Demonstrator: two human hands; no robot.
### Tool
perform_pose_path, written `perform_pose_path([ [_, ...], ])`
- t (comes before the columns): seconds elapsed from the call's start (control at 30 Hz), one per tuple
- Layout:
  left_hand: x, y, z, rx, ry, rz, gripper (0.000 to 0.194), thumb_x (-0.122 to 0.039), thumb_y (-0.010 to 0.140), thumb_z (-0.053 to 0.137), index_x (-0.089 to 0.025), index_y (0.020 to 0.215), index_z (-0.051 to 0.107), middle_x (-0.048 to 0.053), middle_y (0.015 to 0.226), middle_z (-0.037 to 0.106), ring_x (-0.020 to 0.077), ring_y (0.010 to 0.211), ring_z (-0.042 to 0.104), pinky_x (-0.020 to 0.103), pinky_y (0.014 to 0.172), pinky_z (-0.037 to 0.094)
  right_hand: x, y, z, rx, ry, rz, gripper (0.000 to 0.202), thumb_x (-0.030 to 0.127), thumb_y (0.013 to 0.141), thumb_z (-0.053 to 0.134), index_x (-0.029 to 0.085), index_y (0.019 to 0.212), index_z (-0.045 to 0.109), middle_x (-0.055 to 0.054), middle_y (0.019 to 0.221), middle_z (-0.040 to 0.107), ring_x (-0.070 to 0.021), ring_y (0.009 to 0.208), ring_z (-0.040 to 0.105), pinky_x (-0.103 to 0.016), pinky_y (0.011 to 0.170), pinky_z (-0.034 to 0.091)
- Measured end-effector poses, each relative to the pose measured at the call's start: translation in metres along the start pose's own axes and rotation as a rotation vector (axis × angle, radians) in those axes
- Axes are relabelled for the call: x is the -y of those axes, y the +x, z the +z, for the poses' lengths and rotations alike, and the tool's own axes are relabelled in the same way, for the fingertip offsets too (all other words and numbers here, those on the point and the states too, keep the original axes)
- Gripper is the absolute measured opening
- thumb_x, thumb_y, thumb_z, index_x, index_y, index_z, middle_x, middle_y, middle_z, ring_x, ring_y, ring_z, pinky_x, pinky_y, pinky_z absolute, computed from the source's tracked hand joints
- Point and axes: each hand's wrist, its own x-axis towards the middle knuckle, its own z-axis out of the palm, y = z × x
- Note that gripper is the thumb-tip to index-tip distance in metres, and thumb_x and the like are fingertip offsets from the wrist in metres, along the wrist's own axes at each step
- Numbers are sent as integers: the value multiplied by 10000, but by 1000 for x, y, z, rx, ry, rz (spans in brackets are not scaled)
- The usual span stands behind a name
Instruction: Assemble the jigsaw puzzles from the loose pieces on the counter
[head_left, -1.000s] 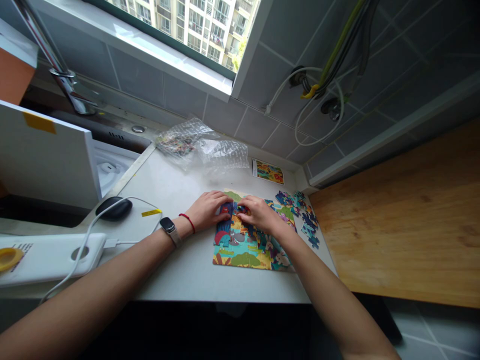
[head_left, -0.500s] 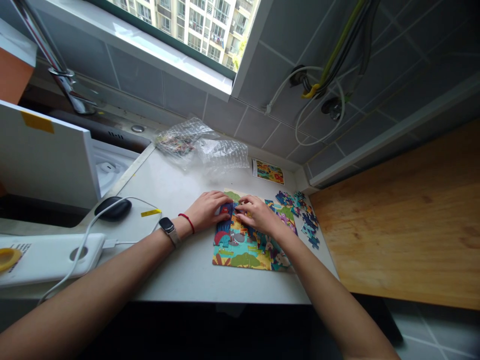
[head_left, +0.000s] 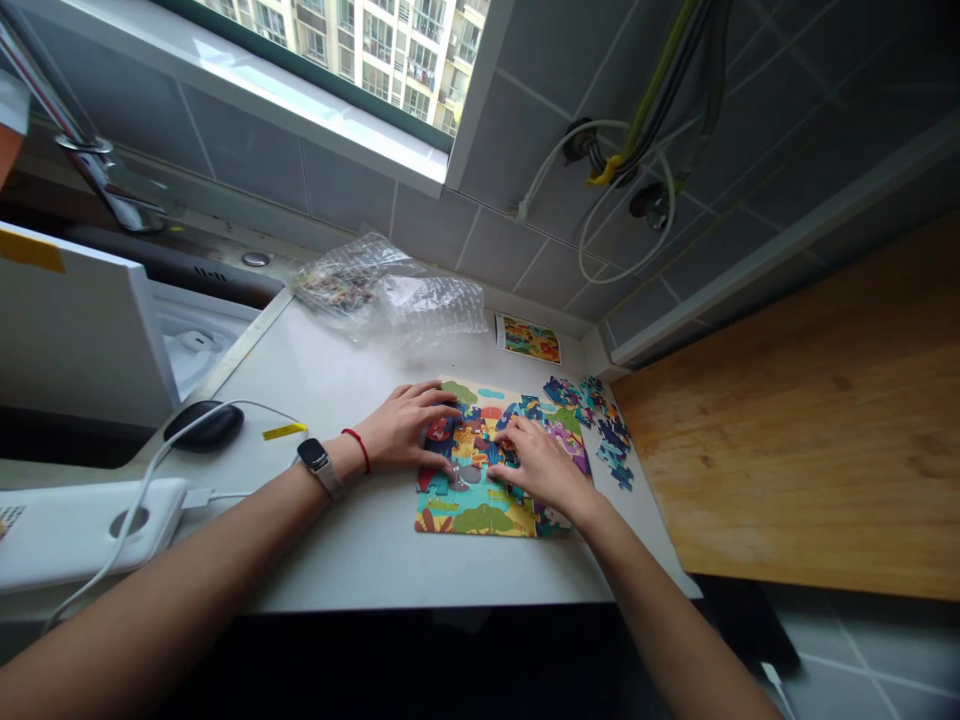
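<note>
A colourful jigsaw puzzle (head_left: pixel 480 515) lies flat on the white counter, most of its pieces joined. My left hand (head_left: pixel 412 428) rests at its left edge, thumb and fingers apart, with nothing in it that I can see. Over the middle of the puzzle is my right hand (head_left: pixel 536 460), fingers spread and fingertips touching the pieces. Its palm and forearm cover part of the right side. Loose puzzle pieces (head_left: pixel 616 450) lie in a heap to the right of the puzzle.
Behind the puzzle are a clear plastic bag (head_left: pixel 427 300) and a small picture card (head_left: pixel 528 338). A black mouse (head_left: pixel 204 427), a white power bank (head_left: pixel 90 530) with a cable and a yellow strip (head_left: pixel 285 431) lie left. A wooden board (head_left: pixel 795 430) borders the right.
My hands have moved apart on the puzzle, uncovering pieces between them. The fingers of my right hand have spread and shifted right and down. The view has shifted slightly.
</note>
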Motion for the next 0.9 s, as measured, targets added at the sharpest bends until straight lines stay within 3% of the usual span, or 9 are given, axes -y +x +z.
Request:
perform_pose_path([
  [0.1,0,0,-2,40,-1,2,881,-781,709,846,-305,1427,658,108,1549,601,435,1502,440,595,1197,375,-1,2,0,-13,45,-15,351,317,820,905,217,1107,731,-84,1170,681,-276,1100,649,-366,872,517],
  [0.37,-1,0,-3,45,-8,-7,906,-765,694,869,-300,1439,648,117,1544,604,423,1502,444,575,1199,369,1,3,11,-98,166,-197,350,240,849,876,211,1163,724,-90,1115,718,-275,1082,657,-425,949,549],
  [0.5,-1,0,-3,38,-16,-3,897,-739,686,889,-303,1433,653,111,1532,613,420,1500,449,570,1197,377,10,7,16,-117,135,-209,434,274,909,816,246,1333,728,-107,1184,690,-275,1104,657,-449,985,572],
  [0.9,-3,0,-4,31,-18,1,836,-743,731,854,-289,1408,667,123,1521,618,424,1485,462,583,1191,375,14,14,14,-77,71,-195,393,321,920,818,277,1308,779,-108,1191,663,-280,1110,653,-476,1021,578],
])
